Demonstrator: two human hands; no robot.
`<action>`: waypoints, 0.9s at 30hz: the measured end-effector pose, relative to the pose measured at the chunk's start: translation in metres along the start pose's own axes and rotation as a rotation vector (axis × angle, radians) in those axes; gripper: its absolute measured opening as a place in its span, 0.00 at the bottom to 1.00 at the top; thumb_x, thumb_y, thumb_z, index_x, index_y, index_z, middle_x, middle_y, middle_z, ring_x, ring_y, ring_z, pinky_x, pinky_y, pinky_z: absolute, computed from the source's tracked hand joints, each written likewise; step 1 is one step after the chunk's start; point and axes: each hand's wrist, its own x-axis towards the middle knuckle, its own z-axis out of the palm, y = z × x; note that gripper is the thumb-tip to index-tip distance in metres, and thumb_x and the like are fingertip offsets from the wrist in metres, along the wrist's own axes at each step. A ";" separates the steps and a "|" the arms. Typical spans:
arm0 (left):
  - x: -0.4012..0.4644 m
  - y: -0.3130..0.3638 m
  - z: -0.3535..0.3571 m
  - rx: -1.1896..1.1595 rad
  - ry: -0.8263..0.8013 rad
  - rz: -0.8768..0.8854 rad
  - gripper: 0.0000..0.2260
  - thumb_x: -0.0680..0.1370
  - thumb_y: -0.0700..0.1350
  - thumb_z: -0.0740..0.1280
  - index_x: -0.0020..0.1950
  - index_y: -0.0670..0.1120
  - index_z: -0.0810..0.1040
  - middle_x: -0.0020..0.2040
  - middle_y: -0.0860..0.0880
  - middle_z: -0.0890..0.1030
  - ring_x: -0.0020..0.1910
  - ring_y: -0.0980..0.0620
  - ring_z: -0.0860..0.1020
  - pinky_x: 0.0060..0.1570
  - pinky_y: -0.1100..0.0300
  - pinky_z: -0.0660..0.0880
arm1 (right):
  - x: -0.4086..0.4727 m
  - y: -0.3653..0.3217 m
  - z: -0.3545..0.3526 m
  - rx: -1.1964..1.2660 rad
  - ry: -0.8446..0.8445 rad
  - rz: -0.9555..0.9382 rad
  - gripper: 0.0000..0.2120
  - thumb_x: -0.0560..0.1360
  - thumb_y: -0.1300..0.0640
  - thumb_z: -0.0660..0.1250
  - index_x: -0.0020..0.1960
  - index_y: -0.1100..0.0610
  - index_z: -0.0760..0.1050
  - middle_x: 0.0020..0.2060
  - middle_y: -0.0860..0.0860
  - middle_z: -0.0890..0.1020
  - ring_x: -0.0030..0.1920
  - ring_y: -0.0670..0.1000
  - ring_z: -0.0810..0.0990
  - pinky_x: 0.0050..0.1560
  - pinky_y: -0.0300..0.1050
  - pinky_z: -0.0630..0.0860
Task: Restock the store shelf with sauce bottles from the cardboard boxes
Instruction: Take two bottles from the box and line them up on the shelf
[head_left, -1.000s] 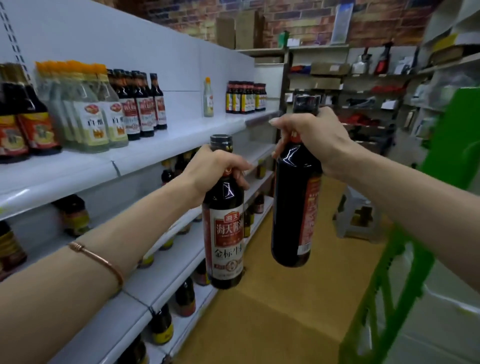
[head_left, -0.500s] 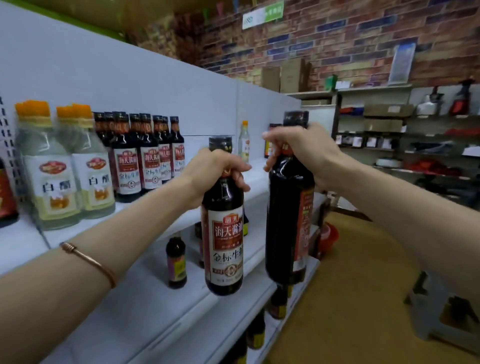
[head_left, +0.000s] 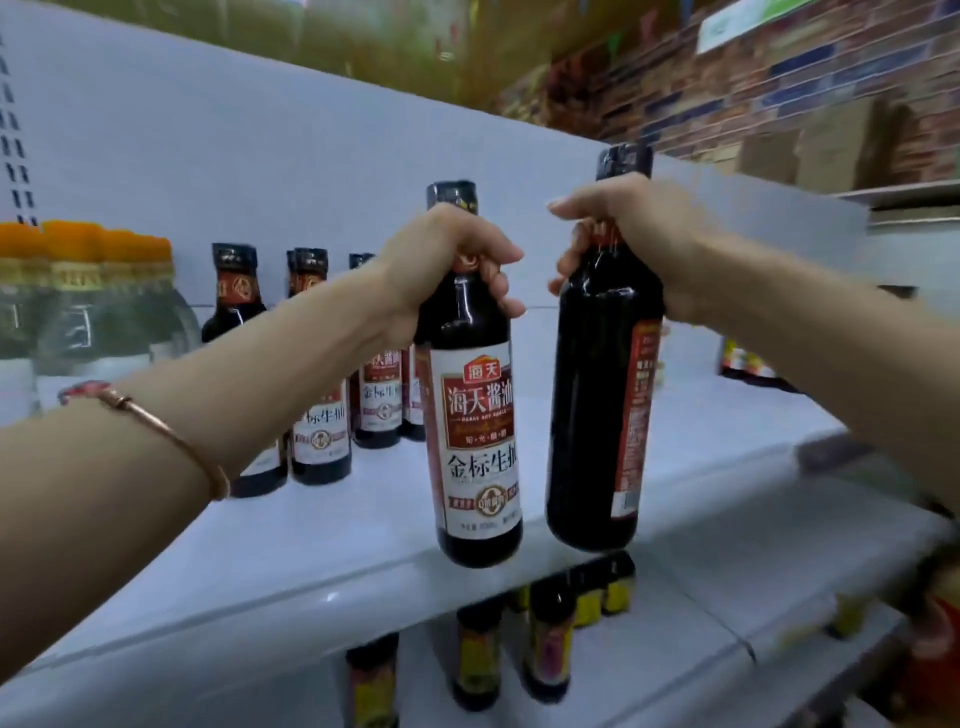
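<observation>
Left hand (head_left: 441, 260) holds one sauce bottle (head_left: 478, 415) by the neck, label outward, right hand (head_left: 639, 234) likewise another bottle (head_left: 602, 415), both grips curled tight, clear above the shelf (head_left: 675, 467) front edge, evidently for placing beside the standing row (head_left: 322, 415).

The left hand (head_left: 441, 254) holds one bottle (head_left: 478, 415) by the neck, just left of the bottle (head_left: 602, 395) in the right hand (head_left: 623, 234); both hang over the shelf (head_left: 701, 441) (near its front edge). Behind and left, a bottle row (head_left: 322, 364) stands on it.
</observation>
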 end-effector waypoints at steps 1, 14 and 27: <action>0.011 -0.003 -0.001 0.033 0.042 -0.016 0.17 0.72 0.35 0.64 0.23 0.43 0.71 0.23 0.46 0.73 0.29 0.46 0.77 0.41 0.58 0.79 | 0.016 0.008 -0.006 0.010 -0.037 0.002 0.10 0.73 0.59 0.68 0.34 0.60 0.72 0.26 0.55 0.76 0.30 0.56 0.79 0.34 0.43 0.80; 0.061 -0.037 -0.032 0.252 0.396 -0.078 0.14 0.71 0.37 0.66 0.24 0.43 0.72 0.27 0.45 0.75 0.35 0.43 0.79 0.50 0.52 0.76 | 0.120 0.084 0.026 0.077 -0.367 -0.072 0.12 0.73 0.59 0.69 0.33 0.61 0.75 0.27 0.56 0.80 0.27 0.51 0.79 0.31 0.38 0.77; 0.083 -0.068 -0.076 0.350 0.465 -0.058 0.11 0.71 0.41 0.69 0.27 0.43 0.79 0.31 0.43 0.81 0.39 0.39 0.83 0.54 0.45 0.78 | 0.158 0.133 0.054 0.009 -0.355 -0.232 0.12 0.74 0.56 0.67 0.35 0.61 0.77 0.31 0.55 0.84 0.34 0.52 0.82 0.44 0.46 0.78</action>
